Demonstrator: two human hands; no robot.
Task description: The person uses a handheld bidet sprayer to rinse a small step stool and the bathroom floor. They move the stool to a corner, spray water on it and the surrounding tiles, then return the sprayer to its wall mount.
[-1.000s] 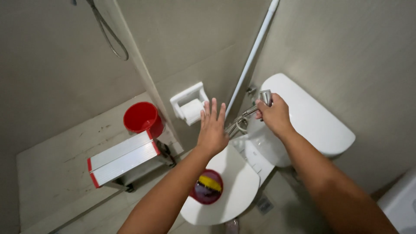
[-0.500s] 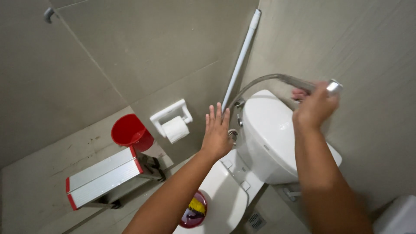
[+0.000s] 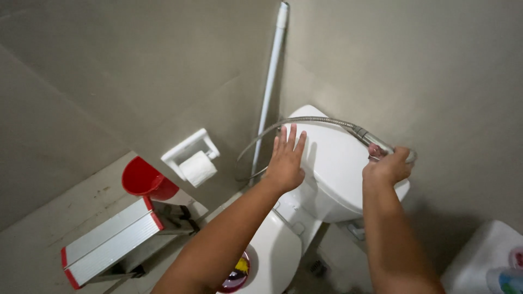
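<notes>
My right hand (image 3: 388, 167) grips a chrome bidet sprayer (image 3: 376, 142) above the right side of the white toilet tank (image 3: 333, 174). Its metal hose (image 3: 305, 121) arcs leftward over the tank and drops toward the wall. My left hand (image 3: 285, 159) is held out flat, fingers spread, over the left edge of the tank, holding nothing. Below my left arm the white toilet lid (image 3: 275, 256) is closed, and a dark red round object with yellow inside (image 3: 237, 269) sits beside it.
A white pipe (image 3: 271, 81) runs up the corner of the grey tiled walls. A toilet-paper holder with a roll (image 3: 194, 159) is fixed at left. A red bucket (image 3: 144, 179) and a folded red-and-silver step stool (image 3: 111, 239) stand on the floor. A white surface with bottles (image 3: 490, 261) is at bottom right.
My right hand has pulled the sprayer from its place beside the tank up and to the right, stretching the hose over the tank. The camera has tilted up and my left hand stays spread.
</notes>
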